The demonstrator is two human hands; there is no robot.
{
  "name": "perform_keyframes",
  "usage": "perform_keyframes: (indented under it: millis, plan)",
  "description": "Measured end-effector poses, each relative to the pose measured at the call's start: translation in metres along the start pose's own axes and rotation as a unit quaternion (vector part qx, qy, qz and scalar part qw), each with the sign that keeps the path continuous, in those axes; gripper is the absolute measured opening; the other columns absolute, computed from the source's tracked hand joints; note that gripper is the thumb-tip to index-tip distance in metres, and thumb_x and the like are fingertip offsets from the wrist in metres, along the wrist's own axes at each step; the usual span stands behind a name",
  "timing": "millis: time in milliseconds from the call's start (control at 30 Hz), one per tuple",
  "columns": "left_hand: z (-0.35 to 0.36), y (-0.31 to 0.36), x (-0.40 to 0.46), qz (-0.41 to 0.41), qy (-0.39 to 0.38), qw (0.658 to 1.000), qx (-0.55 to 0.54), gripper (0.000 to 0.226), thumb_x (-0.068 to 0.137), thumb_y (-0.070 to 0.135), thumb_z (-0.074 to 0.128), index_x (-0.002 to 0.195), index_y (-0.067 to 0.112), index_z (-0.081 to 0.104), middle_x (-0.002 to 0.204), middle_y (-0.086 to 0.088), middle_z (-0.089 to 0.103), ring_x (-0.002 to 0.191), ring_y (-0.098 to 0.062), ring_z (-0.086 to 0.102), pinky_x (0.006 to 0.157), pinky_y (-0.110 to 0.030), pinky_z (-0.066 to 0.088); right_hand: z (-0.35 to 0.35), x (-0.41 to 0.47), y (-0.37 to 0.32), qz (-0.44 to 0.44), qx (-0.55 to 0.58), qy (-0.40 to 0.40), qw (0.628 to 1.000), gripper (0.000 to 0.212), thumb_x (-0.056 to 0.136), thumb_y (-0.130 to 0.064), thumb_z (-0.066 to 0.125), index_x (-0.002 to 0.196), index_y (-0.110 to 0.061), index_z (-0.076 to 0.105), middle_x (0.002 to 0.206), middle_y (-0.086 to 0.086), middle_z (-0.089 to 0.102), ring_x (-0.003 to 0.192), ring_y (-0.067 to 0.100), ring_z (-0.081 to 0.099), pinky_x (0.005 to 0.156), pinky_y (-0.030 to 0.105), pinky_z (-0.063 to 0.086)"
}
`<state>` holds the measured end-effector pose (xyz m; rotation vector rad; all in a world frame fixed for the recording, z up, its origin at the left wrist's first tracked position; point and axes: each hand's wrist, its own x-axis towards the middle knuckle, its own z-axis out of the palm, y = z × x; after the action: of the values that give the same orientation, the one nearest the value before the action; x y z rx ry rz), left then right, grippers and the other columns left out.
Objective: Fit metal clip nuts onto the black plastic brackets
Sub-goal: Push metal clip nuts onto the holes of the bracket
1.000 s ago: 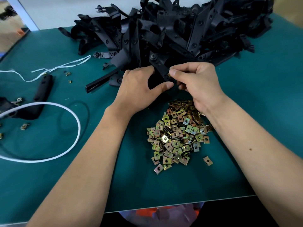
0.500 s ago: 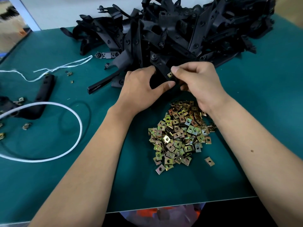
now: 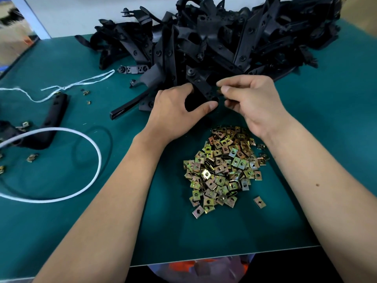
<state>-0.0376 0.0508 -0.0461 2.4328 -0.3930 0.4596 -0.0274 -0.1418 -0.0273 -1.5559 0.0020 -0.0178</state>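
Big heap of black brackets [image 3: 234,37] fills the back of the green mat [image 3: 61,221]; clip nut pile [image 3: 222,170] sits near the front edge. Left hand [image 3: 175,113] grips one bracket's [image 3: 202,86] end, thumb underneath — right hand [image 3: 251,101] pinches something small just beside it, can't tell what. Open mat front-centre.

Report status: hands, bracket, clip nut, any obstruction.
Left hand grips black bracket. Right hand pinches clip nut beside bracket end. Nothing blocking.
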Motion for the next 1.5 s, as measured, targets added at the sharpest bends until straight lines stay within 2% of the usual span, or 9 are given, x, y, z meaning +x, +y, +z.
perform_keyframes:
  millis: [300,400,633,833,1000,1200,1300,1400,1500]
  plan:
    - [-0.002,0.002,-0.001,-0.001,-0.01,1.0,0.001,0.051,0.088,0.065,0.063,0.086,0.014,0.061,0.075,0.007,0.061,0.074,-0.02,0.059,0.075,-0.043,0.047,-0.003,0.001,0.0,-0.003,0.008,-0.029,1.0,0.015,0.083,0.002,0.079,0.097,-0.004,0.077,0.094,0.017,0.078,0.076,0.016,0.068,0.066,0.022,0.055]
    - [-0.002,0.004,-0.001,0.004,-0.006,1.0,0.008,0.046,0.089,0.061,0.067,0.076,0.02,0.049,0.067,0.012,0.05,0.068,-0.017,0.051,0.07,-0.037,0.038,-0.001,0.001,0.0,-0.001,0.003,-0.039,0.999,0.013,0.085,0.002,0.077,0.096,-0.005,0.079,0.089,0.012,0.078,0.077,0.015,0.068,0.066,0.022,0.054]
    - [0.0,0.005,0.0,0.006,-0.019,1.0,0.003,0.043,0.09,0.059,0.066,0.08,0.02,0.05,0.072,0.013,0.051,0.074,-0.019,0.053,0.074,-0.039,0.041,0.002,0.001,0.005,-0.039,-0.037,-0.002,0.999,0.008,0.087,-0.01,0.078,0.093,-0.015,0.08,0.082,0.0,0.078,0.078,0.007,0.069,0.067,0.019,0.052]
    - [0.002,0.005,0.001,0.018,-0.013,0.998,0.05,0.045,0.091,0.06,0.064,0.084,0.017,0.049,0.076,0.011,0.048,0.08,-0.02,0.053,0.078,-0.04,0.04,0.001,0.0,0.005,-0.142,-0.146,-0.032,0.978,0.016,0.087,-0.016,0.077,0.102,-0.02,0.075,0.08,-0.005,0.078,0.084,0.008,0.074,0.087,0.027,0.056]
    - [0.001,0.011,0.0,-0.048,0.009,0.998,-0.036,0.049,0.089,0.055,0.07,0.112,0.012,0.061,0.106,0.002,0.067,0.104,-0.022,0.062,0.096,-0.05,0.047,-0.011,0.005,0.001,-0.098,-0.153,-0.053,0.982,0.032,0.089,-0.022,0.079,0.116,-0.013,0.063,0.082,-0.001,0.077,0.065,0.012,0.067,0.056,0.024,0.052]
    - [-0.006,0.011,0.003,-0.09,0.017,0.994,-0.064,0.053,0.085,0.058,0.068,0.11,0.012,0.06,0.107,0.001,0.067,0.108,-0.024,0.06,0.101,-0.052,0.045,-0.032,0.007,-0.009,-0.1,-0.433,-0.258,0.858,0.017,0.076,-0.042,0.086,0.088,-0.034,0.078,0.083,-0.014,0.073,0.073,0.0,0.062,0.068,0.019,0.046]
    - [-0.005,0.013,0.003,-0.109,0.03,0.989,-0.098,0.045,0.087,0.06,0.059,0.093,0.015,0.059,0.088,0.006,0.063,0.094,-0.023,0.061,0.095,-0.051,0.047,-0.025,0.004,-0.011,-0.104,-0.42,-0.3,0.85,0.011,0.08,-0.031,0.086,0.087,-0.033,0.078,0.087,-0.013,0.074,0.081,0.005,0.066,0.076,0.021,0.05]
    - [-0.002,0.011,0.005,-0.12,0.075,0.979,-0.145,0.041,0.095,0.052,0.06,0.075,0.018,0.05,0.067,0.011,0.05,0.066,-0.006,0.049,0.066,-0.031,0.043,-0.025,0.004,-0.012,-0.117,-0.388,-0.311,0.86,0.014,0.081,-0.018,0.086,0.086,-0.028,0.077,0.085,-0.015,0.075,0.078,0.0,0.067,0.072,0.01,0.047]
    - [-0.002,0.01,0.007,-0.133,0.103,0.973,-0.161,0.045,0.093,0.05,0.066,0.077,0.01,0.055,0.065,0.012,0.052,0.061,-0.004,0.046,0.058,-0.023,0.038,-0.026,0.006,-0.008,-0.11,-0.333,-0.268,0.897,0.016,0.082,-0.011,0.084,0.09,-0.021,0.075,0.084,-0.006,0.076,0.079,0.006,0.07,0.079,0.019,0.052]
